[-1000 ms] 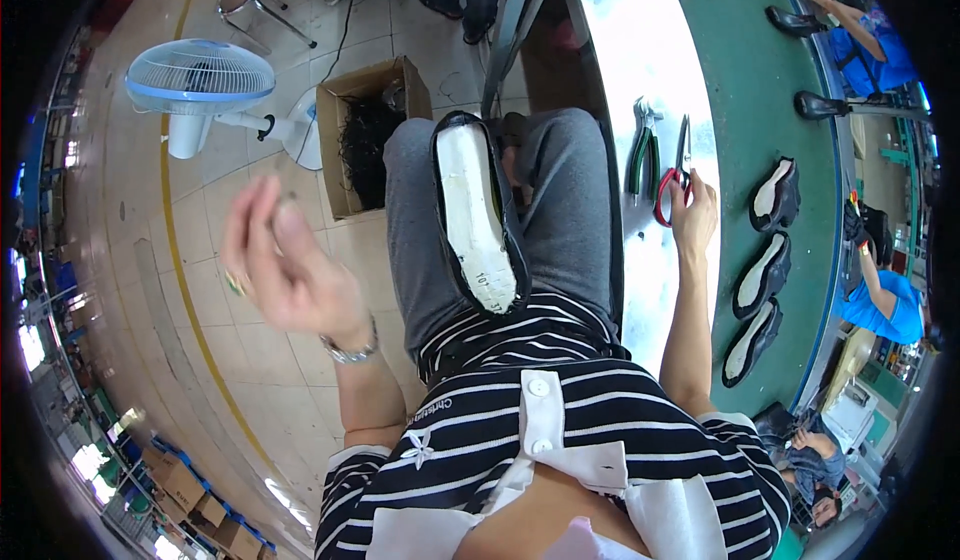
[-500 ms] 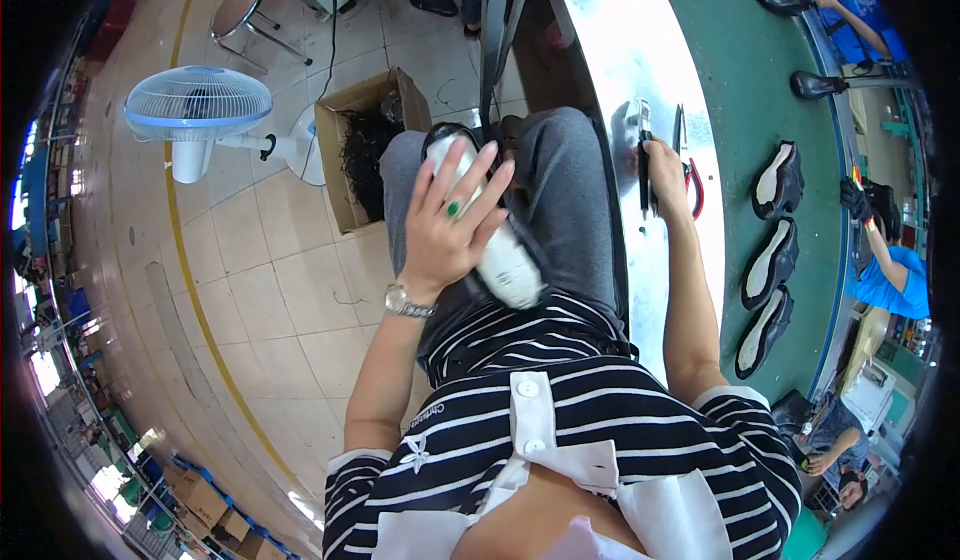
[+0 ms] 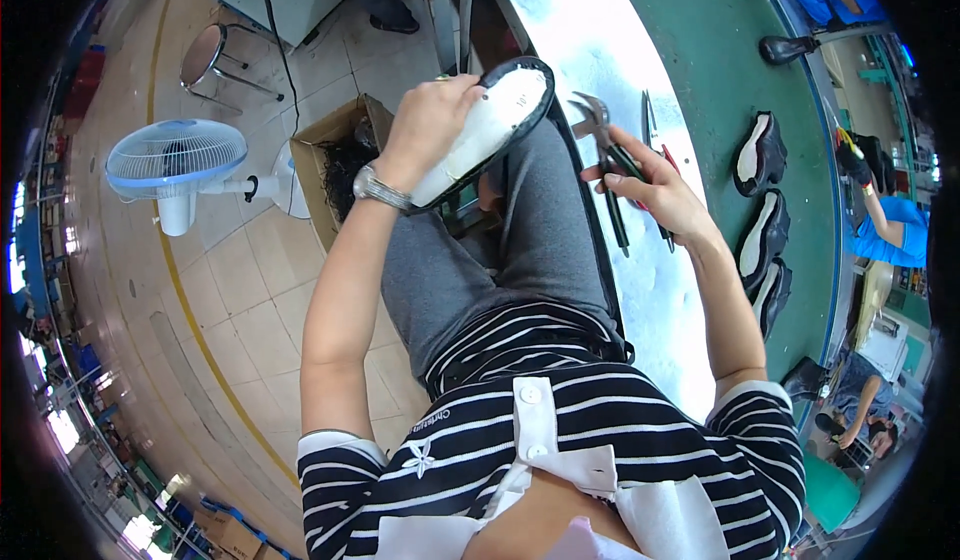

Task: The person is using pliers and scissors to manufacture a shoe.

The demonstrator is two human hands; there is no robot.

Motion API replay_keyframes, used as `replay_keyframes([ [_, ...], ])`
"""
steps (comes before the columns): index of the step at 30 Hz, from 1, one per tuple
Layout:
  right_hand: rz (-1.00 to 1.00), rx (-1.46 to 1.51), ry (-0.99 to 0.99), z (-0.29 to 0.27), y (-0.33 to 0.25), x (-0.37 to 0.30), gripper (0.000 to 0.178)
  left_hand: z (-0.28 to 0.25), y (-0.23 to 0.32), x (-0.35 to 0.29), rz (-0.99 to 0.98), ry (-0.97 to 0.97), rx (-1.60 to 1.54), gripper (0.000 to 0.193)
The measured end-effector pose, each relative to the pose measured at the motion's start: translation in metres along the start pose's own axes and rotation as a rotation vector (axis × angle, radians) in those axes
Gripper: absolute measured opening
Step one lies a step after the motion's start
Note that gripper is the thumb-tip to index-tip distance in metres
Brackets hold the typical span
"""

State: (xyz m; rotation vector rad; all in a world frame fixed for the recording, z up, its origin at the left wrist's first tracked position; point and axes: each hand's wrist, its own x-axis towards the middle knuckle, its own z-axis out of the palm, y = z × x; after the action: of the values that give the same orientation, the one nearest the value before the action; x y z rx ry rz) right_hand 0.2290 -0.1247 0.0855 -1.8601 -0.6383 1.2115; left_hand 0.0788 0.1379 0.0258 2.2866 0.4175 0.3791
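My left hand (image 3: 430, 125) grips the edge of a black shoe upper (image 3: 490, 120), its pale insole side turned up. The shoe slants above my lap, its far end near the bench edge. Just to its right, my right hand (image 3: 660, 190) is closed around the black handles of metal pincers (image 3: 594, 110), raised over the bench. Their curved jaws point toward the shoe and stand apart from it. Red-handled scissors (image 3: 651, 128) lie on the bench beyond my right hand, partly hidden by it.
The shiny metal bench (image 3: 560, 10) runs along my right. Several shoe uppers (image 3: 762, 155) lie on the green conveyor (image 3: 715, 90) past it. On the left stand a cardboard box (image 3: 320, 180) of black scraps, a fan (image 3: 178, 165) and a stool (image 3: 203, 55). Co-workers sit at the far right.
My left hand has swung the shoe upper forward and right, turning it and gripping its edge. My right hand has lifted the pincers off the bench and moved them toward the shoe.
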Motion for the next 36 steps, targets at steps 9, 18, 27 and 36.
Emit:
replay_keyframes([
  [9,0.089,-0.251,-0.233,0.022,-0.065,0.022,0.063,-0.005,0.027,-0.007,-0.227,0.103,0.094,0.036],
  [18,0.105,-0.401,-0.313,0.045,-0.067,0.013,0.064,0.031,0.059,-0.079,-0.055,0.19,0.282,0.077],
  [27,-0.335,-0.603,-0.047,0.051,-0.015,-0.002,0.059,0.041,0.056,-0.088,0.08,0.253,0.339,0.083],
  [36,-0.441,-0.75,0.188,0.055,-0.054,0.022,0.056,0.048,0.046,-0.086,0.181,0.277,0.548,0.069],
])
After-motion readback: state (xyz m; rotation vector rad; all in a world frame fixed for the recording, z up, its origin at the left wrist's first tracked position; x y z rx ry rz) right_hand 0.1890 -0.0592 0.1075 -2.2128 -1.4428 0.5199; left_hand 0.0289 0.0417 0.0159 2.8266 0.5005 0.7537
